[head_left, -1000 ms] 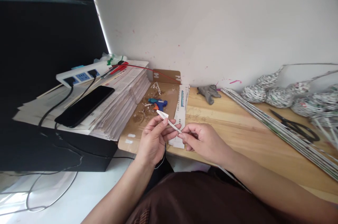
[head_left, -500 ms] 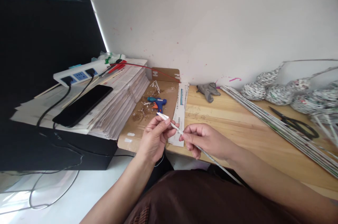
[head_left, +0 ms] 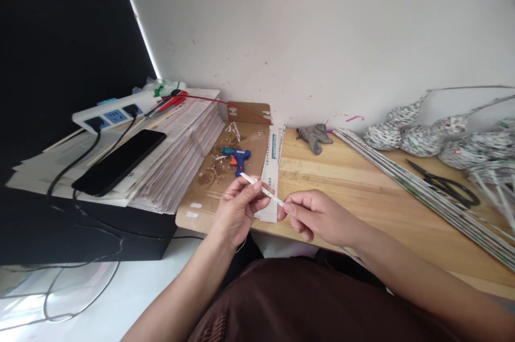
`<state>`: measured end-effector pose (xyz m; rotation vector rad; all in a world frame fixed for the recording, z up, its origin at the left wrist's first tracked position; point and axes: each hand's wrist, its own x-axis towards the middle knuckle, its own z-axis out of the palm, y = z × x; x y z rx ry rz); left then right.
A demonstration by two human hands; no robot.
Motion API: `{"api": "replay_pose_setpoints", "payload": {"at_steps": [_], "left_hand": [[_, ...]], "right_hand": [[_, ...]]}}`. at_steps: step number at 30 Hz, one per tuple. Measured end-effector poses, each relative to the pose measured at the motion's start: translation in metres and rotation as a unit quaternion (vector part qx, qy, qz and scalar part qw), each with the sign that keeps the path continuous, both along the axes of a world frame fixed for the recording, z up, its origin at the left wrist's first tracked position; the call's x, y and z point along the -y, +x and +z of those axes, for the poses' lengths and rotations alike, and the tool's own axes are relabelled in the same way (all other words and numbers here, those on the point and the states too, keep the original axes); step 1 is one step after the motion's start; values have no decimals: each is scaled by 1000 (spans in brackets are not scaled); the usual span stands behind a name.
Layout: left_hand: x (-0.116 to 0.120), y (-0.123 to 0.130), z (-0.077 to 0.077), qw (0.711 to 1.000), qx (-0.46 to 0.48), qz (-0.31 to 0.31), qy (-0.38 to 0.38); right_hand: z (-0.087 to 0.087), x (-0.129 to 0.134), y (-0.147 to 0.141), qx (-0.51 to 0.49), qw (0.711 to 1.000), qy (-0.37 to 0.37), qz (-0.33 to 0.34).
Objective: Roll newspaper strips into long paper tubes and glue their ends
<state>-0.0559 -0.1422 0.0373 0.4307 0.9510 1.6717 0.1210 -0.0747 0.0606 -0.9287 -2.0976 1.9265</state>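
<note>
Between my two hands runs a thin white rolled paper stick (head_left: pixel 269 192). My left hand (head_left: pixel 240 203) pinches it near its flattened, pointed end, thumb on top. Lower along it, my right hand (head_left: pixel 311 214) grips it between thumb and fingers. Past the right hand the stick is mostly hidden by the wrist and forearm. Just beyond my left hand lies a blue hot glue gun (head_left: pixel 241 158) on a brown cardboard sheet (head_left: pixel 205 186) strewn with paper scraps. Printed paper strips (head_left: pixel 269 170) lie behind the hands, at the cardboard's right side.
At left stands a tall stack of newspaper (head_left: pixel 177 170) bearing a phone (head_left: pixel 120 162) and a power strip (head_left: pixel 116 111) with cables. On the wooden table (head_left: pixel 322 181) lie a grey cloth (head_left: pixel 314 138), long paper sticks (head_left: pixel 418 191), black scissors (head_left: pixel 446 186) and woven paper pieces (head_left: pixel 422 140).
My right hand has slid slightly outward along the paper stick, so more of it shows between the hands. The left hand keeps its pinch. The view has shifted a little.
</note>
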Motion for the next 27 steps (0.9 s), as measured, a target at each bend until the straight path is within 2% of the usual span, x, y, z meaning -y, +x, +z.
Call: {"api": "replay_pose_setpoints", "payload": {"at_steps": [3, 7, 9, 11, 13, 15, 17, 18, 22, 27], "left_hand": [[1, 0, 0, 1000, 0, -11, 0], [2, 1, 2, 999, -11, -33, 4], [1, 1, 1, 999, -16, -40, 5], [1, 1, 0, 999, -15, -36, 3], [0, 1, -2, 1000, -13, -23, -2], [-2, 2, -5, 1000, -10, -11, -9], [-3, 2, -6, 1000, -8, -5, -13], [-4, 3, -7, 1000, -7, -5, -13], [-5, 5, -8, 1000, 2, -26, -16], [-7, 8, -9, 998, 15, -61, -21]], "right_hand": [[-3, -4, 2, -34, 996, -84, 23], [-5, -6, 5, -68, 975, -206, 43], [-6, -6, 5, -65, 973, -217, 49], [-7, -3, 6, -48, 984, -168, 41], [-7, 0, 7, -26, 997, -66, 14], [-7, 4, 8, -6, 999, 34, -11], [-6, 7, 10, 8, 997, 76, -19], [-6, 7, 11, 12, 997, 69, -16], [-9, 2, 14, -18, 998, -63, 8], [-18, -6, 18, -88, 956, -280, 28]]}}
